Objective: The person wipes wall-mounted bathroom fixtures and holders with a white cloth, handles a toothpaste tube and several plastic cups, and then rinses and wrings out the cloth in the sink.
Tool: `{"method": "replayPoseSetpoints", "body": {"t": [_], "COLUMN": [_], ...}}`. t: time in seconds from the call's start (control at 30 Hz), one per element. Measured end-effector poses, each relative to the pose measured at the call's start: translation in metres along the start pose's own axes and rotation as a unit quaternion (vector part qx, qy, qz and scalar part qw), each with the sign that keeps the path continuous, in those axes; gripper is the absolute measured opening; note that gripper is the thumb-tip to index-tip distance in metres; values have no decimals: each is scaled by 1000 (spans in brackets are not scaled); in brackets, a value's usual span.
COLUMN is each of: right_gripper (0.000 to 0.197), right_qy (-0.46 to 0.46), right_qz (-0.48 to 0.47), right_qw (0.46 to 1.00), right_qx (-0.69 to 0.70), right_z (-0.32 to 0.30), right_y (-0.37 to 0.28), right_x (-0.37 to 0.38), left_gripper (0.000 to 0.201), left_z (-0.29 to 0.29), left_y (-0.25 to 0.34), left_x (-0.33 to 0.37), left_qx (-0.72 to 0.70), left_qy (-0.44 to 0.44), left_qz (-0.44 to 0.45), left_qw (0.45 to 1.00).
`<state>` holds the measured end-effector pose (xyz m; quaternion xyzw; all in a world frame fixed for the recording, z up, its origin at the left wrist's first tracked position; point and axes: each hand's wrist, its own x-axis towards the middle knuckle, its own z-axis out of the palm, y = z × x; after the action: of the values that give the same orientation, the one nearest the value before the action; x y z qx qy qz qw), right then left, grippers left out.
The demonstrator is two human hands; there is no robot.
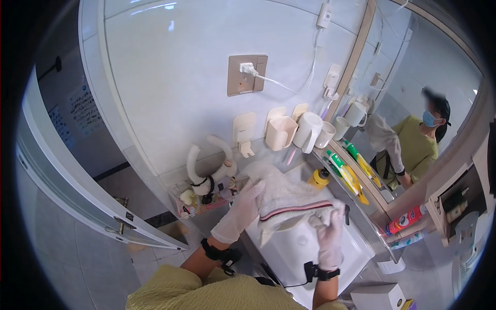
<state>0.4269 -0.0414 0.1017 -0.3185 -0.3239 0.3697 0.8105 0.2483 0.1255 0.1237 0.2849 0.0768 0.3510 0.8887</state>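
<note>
A pale towel [290, 192] with dark red and dark stripes along its lower edge hangs between my hands above the white sink [354, 253]. My left hand [247, 205], in a whitish translucent glove, is closed on the towel's left side. At its right corner, my right hand [330, 233], gloved the same way, pinches the cloth; its fingertips are slightly blurred. The towel hides the back of the sink. Just behind its right side stands a yellow bottle [320, 178] with a dark cap.
A wire basket [191, 211] of small items is left of the sink. Wall-mounted cups [309, 132] and a power outlet [247, 75] are ahead. Toothpaste tubes [342, 170] lie on a ledge below the mirror [413, 67]. A red spray can [405, 220] sits right; a door [98, 206] stands left.
</note>
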Motion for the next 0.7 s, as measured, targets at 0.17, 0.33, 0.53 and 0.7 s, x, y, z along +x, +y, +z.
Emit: {"method": "replayPoseSetpoints", "body": {"t": [0.17,0.33,0.53,0.7], "right_gripper": [84,90,62,59], "right_qy": [-139,-106,-158,-288], "right_qz": [-91,-93,-16,-18], "right_qw": [966,950,489,589], "right_qx": [-199,-277,-858,-755], "right_z": [72,155,165,131], "right_y": [-43,-50,-18,-10], "right_x": [60,135,203,232], "left_gripper": [36,42,41,41], "left_z": [-12,2,-6,-33], "left_y": [-5,-3,-27,-38], "left_x": [8,29,53,63], "left_qx": [51,44,-20,-48], "left_qy": [55,-21,-39,-28], "left_qz": [-10,-41,-23,-29], "left_qw": [997,998,999,998]}}
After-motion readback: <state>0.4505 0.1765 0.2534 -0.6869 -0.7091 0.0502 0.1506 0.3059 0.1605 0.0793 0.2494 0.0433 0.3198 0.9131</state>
